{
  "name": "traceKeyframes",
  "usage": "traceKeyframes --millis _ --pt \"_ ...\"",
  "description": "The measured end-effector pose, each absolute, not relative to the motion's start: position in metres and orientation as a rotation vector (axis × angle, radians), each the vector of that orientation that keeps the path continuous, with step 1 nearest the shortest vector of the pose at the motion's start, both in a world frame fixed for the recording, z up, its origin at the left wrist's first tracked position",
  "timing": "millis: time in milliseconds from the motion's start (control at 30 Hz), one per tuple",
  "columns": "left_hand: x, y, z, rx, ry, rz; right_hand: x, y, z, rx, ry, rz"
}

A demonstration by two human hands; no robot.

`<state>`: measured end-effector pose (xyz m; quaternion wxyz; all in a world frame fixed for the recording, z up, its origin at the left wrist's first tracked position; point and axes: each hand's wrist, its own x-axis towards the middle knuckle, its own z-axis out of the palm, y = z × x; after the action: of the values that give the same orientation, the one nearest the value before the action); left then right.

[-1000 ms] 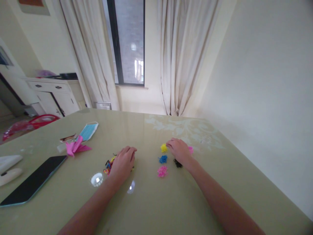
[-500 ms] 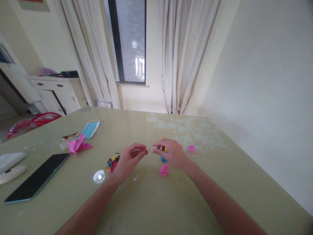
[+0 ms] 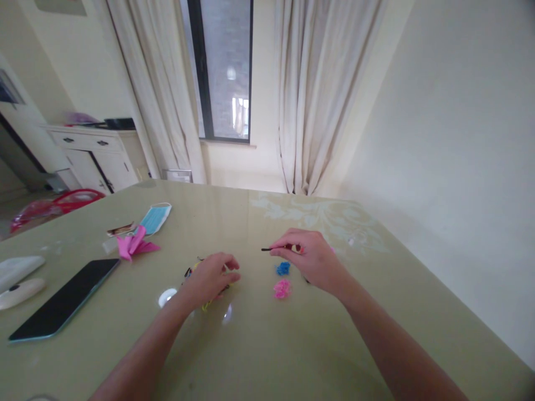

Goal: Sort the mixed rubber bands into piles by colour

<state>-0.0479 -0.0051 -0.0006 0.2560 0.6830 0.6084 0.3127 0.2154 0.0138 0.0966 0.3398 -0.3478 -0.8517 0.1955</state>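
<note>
Black band (image 3: 266, 249) clamped by R hand (image 3: 315, 259) — cd drop onto blue pile (image 3: 283, 268) if grip slackens — L hand (image 3: 209, 277) fingers apart.

Pink folded paper (image 3: 136, 246) beside a blue mask (image 3: 154, 219), black phone (image 3: 64, 301) nearer, curtains (image 3: 326, 83) behind

- band (image 3: 265, 249): just black
- far pile (image 3: 283, 268): bright blue
- near pile (image 3: 282, 289): hot pink
- mask (image 3: 155, 219): light blue, white edging
- phone (image 3: 64, 301): black, teal edge
- table (image 3: 267, 345): kinda olive, pale leafy pattern
- curtains (image 3: 315, 83): cream
</note>
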Motion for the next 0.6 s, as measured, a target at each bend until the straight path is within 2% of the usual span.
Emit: traceKeyframes --millis 100,200,433,600 --pt "-0.057 -0.005 -0.005 1.924 1.749 0.573 0.223 0.006 0.111 -0.881 -2.19 0.524" --pt "-0.054 -0.004 -0.006 1.97 1.807 0.491 0.227 0.0 0.118 -0.885 -2.186 0.511" --pt "-0.048 0.003 -0.009 2.052 1.88 0.642 0.239 -0.011 0.125 -0.917 -2.174 0.496" --pt "-0.049 0.007 -0.01 2.0 1.851 0.797 0.265 0.0 0.121 -1.131 -2.352 0.281"
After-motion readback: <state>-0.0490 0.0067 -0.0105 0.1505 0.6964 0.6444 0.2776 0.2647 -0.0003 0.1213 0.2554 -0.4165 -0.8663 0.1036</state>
